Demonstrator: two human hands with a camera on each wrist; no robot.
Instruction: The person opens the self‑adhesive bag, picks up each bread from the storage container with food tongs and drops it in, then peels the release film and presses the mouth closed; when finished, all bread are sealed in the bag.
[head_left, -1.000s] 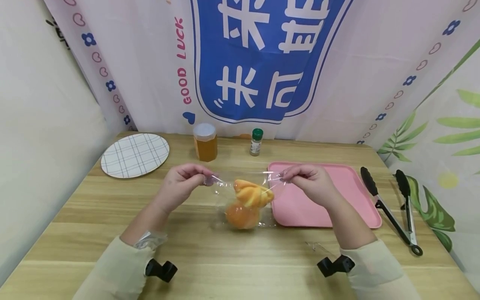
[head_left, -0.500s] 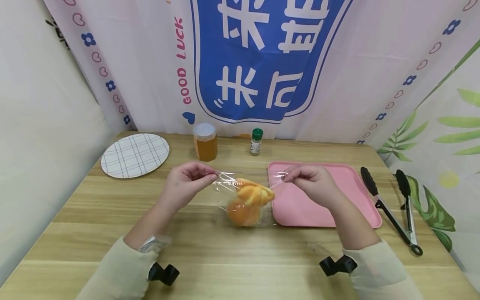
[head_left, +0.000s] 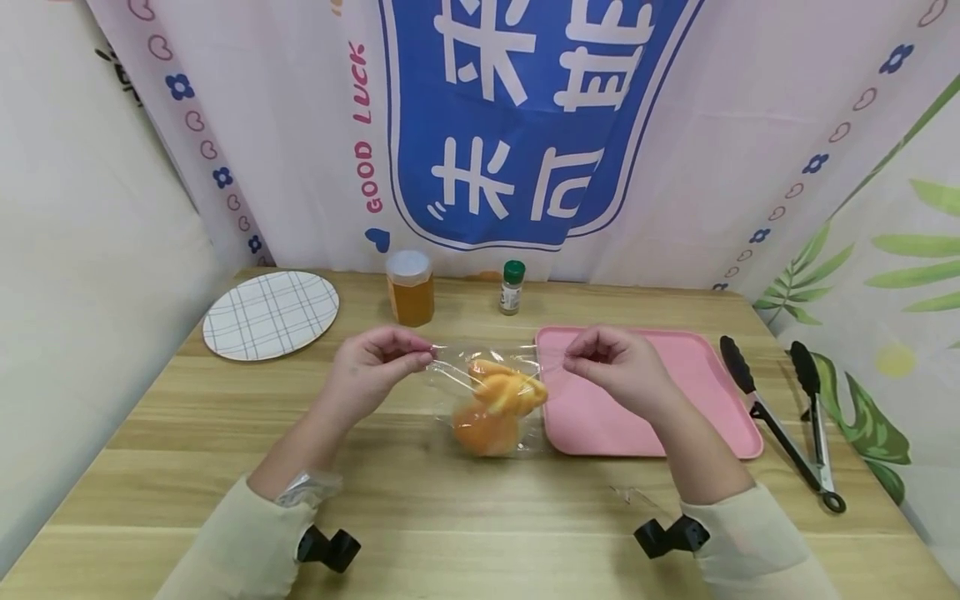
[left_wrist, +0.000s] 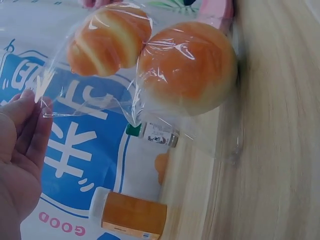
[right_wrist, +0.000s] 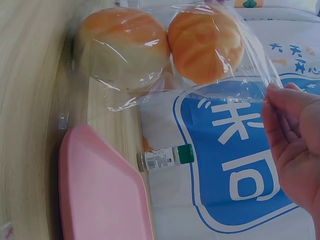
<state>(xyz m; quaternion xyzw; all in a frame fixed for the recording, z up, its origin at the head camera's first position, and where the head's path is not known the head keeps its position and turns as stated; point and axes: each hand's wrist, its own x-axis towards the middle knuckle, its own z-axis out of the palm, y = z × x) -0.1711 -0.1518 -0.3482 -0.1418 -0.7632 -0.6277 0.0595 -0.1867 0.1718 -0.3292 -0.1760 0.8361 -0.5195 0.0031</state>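
Observation:
A clear plastic bag (head_left: 442, 392) hangs upright between my two hands over the middle of the table. Inside it, a twisted bread roll (head_left: 510, 392) with yellow stripes lies on top of a round golden bun (head_left: 486, 429). My left hand (head_left: 375, 367) pinches the bag's upper left corner between thumb and fingertips. At the opposite upper corner, my right hand (head_left: 622, 367) pinches the film the same way. Both wrist views show the film pulled taut from the fingertips, with the round bun (left_wrist: 190, 67) in the lower part of the bag.
A pink tray (head_left: 615, 417) lies behind and below my right hand, with black-tipped tongs (head_left: 783, 433) beyond it. At the back stand a honey-coloured jar (head_left: 411, 292) and a green-capped shaker (head_left: 512, 287). A checked oval plate (head_left: 272, 317) sits back left. Plastic film (head_left: 633, 496) lies front right.
Both hands keep hold of the bag's top corners. The left hand has shifted slightly right, and the bread inside has swung a little.

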